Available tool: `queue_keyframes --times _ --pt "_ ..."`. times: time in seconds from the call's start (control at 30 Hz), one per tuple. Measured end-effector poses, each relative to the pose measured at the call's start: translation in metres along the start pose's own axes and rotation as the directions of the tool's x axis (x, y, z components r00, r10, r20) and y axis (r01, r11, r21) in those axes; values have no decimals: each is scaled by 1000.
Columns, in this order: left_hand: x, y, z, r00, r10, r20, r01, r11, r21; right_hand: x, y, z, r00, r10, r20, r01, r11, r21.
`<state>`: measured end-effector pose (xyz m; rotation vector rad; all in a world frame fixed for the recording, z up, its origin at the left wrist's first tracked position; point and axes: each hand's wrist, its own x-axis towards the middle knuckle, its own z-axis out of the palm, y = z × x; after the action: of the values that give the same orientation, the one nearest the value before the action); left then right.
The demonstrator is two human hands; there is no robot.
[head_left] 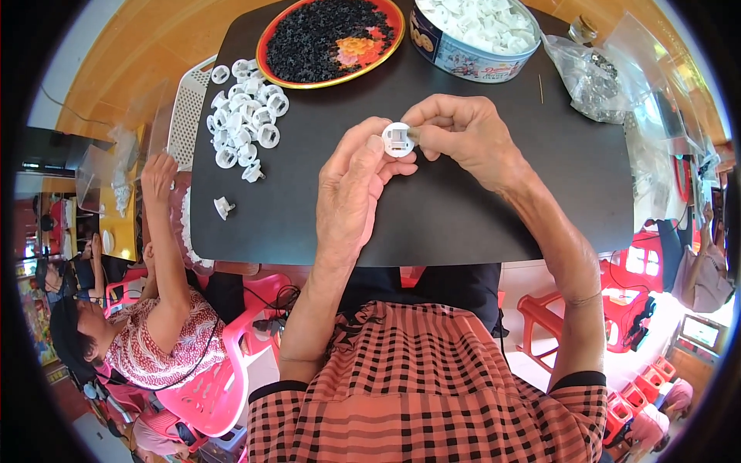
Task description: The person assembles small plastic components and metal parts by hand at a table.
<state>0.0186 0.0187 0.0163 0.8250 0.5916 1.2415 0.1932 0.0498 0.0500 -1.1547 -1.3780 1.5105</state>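
While the left hand [351, 181] grips a white piece [398, 133] at upper centre, the right hand [471, 139] pinches something unclear at its edge; it looks unfinished. Piled pieces [241, 122], upper left, seem done; black bits [309, 38] and white parts [478, 19] in a tin [475, 68], along the top, are apparently left.
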Motion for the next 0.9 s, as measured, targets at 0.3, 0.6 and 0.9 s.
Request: queue_keyframes --times 0.3,0.6,0.9 --pt "-2 -1 -6 997 -46 -68 41 997 -71 -5 5 4 998 -40 51 38 999 32" --pt "-6 1 -5 999 -15 -44 15 1000 -8 -11 0 9 994 101 33 -105 986 132" --pt "-11 -1 -14 995 -79 -65 69 988 -139 -16 3 13 998 45 52 -48 997 56"
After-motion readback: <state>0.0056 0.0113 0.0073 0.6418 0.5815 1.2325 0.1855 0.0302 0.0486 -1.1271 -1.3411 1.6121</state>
